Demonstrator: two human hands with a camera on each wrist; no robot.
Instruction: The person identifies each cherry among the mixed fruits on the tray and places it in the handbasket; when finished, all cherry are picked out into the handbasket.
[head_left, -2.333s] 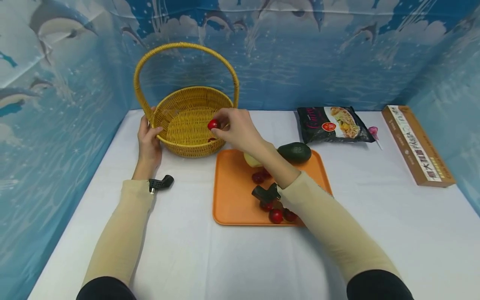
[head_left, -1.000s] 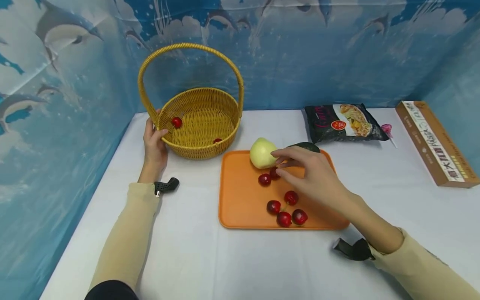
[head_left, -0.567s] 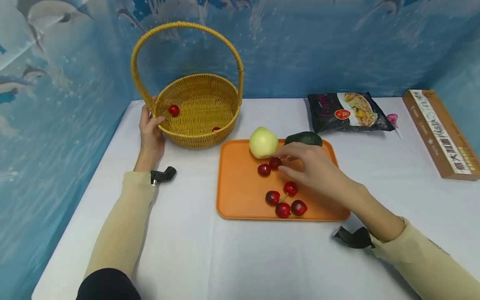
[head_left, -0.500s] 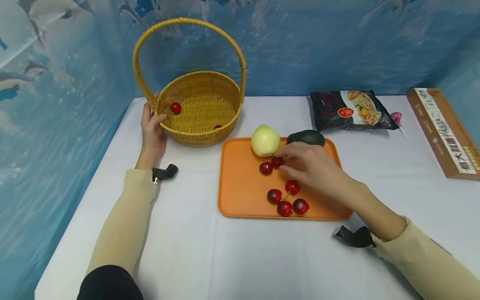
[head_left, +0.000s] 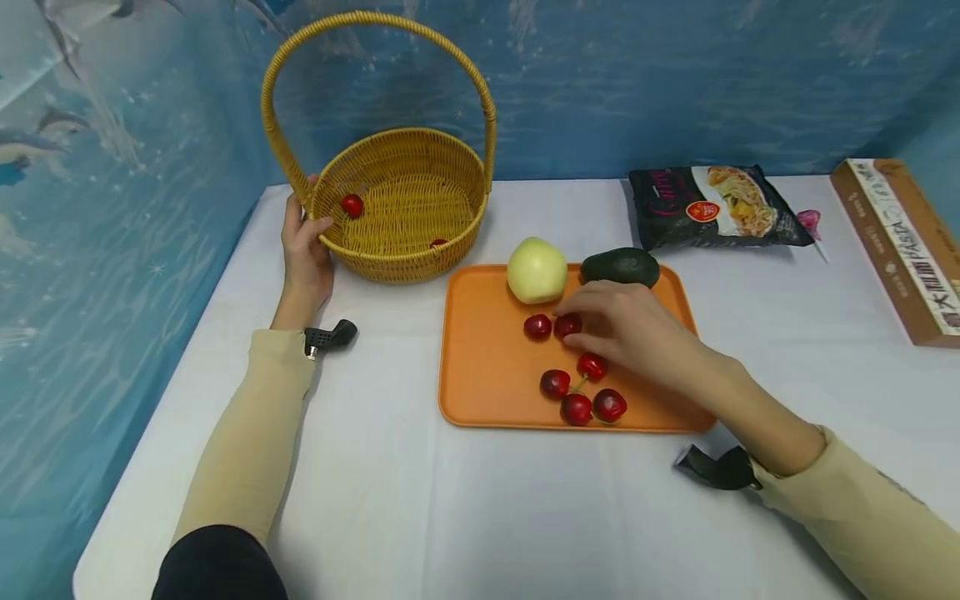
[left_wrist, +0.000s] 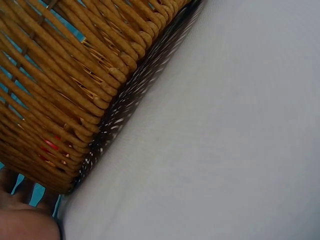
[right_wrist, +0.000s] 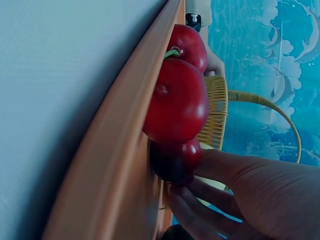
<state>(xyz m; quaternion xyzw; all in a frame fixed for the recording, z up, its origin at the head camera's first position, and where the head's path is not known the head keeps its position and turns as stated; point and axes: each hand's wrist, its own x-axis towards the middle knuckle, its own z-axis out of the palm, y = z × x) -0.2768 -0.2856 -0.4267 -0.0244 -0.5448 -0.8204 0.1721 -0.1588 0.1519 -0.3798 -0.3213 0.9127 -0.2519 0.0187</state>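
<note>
At the left in the head view stands a yellow wicker basket with a tall arched handle. My left hand grips its left rim, thumb over the edge, fingers on the outside. Inside lie two red cherries, one cherry at the left and another partly hidden behind the front rim. Over the orange tray, my right hand pinches a dark red cherry between thumb and fingertips. Beside it sits another cherry. Several more cherries lie towards the tray's front edge, some with a green stem.
A pale green round fruit and an avocado sit at the tray's back. Behind, to the right, are a black food packet, a pink lollipop and a brown pasta box. A blue curtain borders the table.
The right hand has let go of a cherry inside the basket and moved right to the tray, where its fingers have closed on another cherry. The left hand stays on the basket.
</note>
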